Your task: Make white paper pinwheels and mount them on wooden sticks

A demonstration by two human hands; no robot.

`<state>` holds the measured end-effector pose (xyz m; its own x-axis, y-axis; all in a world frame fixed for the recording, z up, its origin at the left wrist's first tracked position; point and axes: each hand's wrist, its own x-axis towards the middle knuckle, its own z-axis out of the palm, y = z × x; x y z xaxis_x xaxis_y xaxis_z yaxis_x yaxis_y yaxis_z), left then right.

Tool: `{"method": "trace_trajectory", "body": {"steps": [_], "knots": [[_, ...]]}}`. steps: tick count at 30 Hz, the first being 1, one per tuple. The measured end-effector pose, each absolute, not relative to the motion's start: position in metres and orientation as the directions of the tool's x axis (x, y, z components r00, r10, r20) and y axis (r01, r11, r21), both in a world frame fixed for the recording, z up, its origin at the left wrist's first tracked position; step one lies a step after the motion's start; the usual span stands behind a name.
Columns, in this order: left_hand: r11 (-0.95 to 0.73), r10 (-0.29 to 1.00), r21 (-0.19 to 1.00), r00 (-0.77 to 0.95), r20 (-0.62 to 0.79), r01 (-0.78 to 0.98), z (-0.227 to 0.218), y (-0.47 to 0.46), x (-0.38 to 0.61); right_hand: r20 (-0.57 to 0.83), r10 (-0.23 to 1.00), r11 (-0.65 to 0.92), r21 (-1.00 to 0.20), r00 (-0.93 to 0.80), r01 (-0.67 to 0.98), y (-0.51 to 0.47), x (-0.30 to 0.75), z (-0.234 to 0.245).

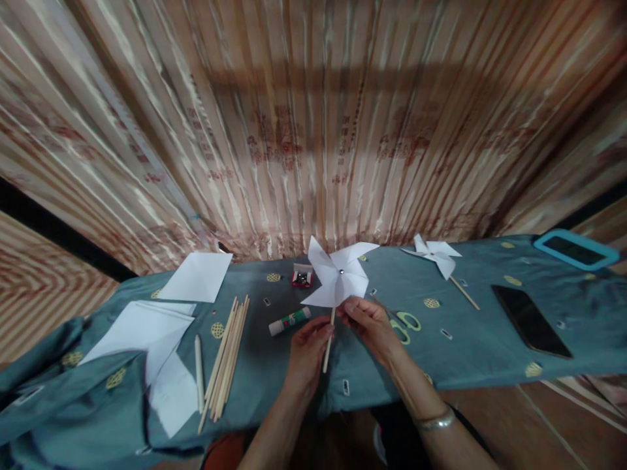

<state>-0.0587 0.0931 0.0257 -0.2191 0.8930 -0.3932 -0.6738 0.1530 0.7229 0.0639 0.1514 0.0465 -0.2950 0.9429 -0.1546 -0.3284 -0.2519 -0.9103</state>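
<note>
A white paper pinwheel (350,284) on a thin wooden stick (326,358) is held up in front of me, a shiny round pin (341,271) at its centre. My left hand (307,349) is closed around the stick below the blades. At the lower edge of the paper, my right hand (372,326) pinches the pinwheel with thumb and fingers close to the stick. A small red box (302,279) of metal pins stands open behind my left hand. Nearby lies a glue stick (290,322), and green-handled scissors (409,320) lie just right of my right hand.
Several wooden sticks (228,359), a white pencil-like rod (198,372) and white paper sheets (132,333) lie on the left. On the right are another pinwheel (438,256), a black phone (531,320) and a blue-framed device (543,241). A curtain (294,130) hangs behind the cloth-covered table (470,352).
</note>
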Motion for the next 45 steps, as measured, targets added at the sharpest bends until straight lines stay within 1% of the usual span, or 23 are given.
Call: {"method": "trace_trajectory", "body": {"steps": [4, 7, 10, 12, 14, 20, 24, 34, 41, 45], "knots": [[0.137, 0.885, 0.708, -0.236, -0.402, -0.692, 0.027, 0.092, -0.063, -0.138, 0.958, -0.202, -0.947, -0.252, -0.249, 0.143, 0.081, 0.053], [0.128, 0.878, 0.692, -0.243, -0.412, -0.711, 0.029, 0.092, -0.066, -0.143, 0.977, -0.186, -0.937, -0.162, -0.295, 0.143, 0.099, 0.055], [0.126, 0.879, 0.686, -0.240, -0.412, -0.717, 0.033, 0.091, -0.067, -0.120, 0.993, -0.111, -0.922, 0.000, -0.371, 0.150, 0.111, 0.055], [0.129, 0.881, 0.677, -0.230, -0.414, -0.725, 0.034, 0.090, -0.067, -0.104, 0.990, -0.061, -0.925, 0.097, -0.375, 0.157, 0.113, 0.053], [0.136, 0.881, 0.667, -0.219, -0.420, -0.733, 0.035, 0.090, -0.066, -0.105, 0.986, -0.052, -0.932, 0.128, -0.360, 0.163, 0.110, 0.051], [0.143, 0.896, 0.701, -0.210, -0.392, -0.699, 0.033, 0.089, -0.068, -0.136, 0.989, -0.106, -0.928, 0.060, -0.358, 0.172, 0.090, 0.050], [0.142, 0.890, 0.699, -0.218, -0.400, -0.701, 0.031, 0.092, -0.071, -0.144, 0.989, -0.119, -0.921, 0.040, -0.370, 0.176, 0.080, 0.052], [0.105, 0.878, 0.712, -0.271, -0.394, -0.694, 0.027, 0.101, -0.075, -0.201, 0.978, -0.203, -0.873, -0.052, -0.444, 0.180, 0.066, 0.051], [0.124, 0.883, 0.717, -0.254, -0.395, -0.686, 0.028, 0.102, -0.074, -0.184, 0.972, -0.231, -0.873, -0.148, -0.430, 0.177, 0.062, 0.048], [0.140, 0.889, 0.723, -0.236, -0.393, -0.677, 0.030, 0.102, -0.074, -0.190, 0.968, -0.245, -0.859, -0.164, -0.449, 0.180, 0.062, 0.045]]}}
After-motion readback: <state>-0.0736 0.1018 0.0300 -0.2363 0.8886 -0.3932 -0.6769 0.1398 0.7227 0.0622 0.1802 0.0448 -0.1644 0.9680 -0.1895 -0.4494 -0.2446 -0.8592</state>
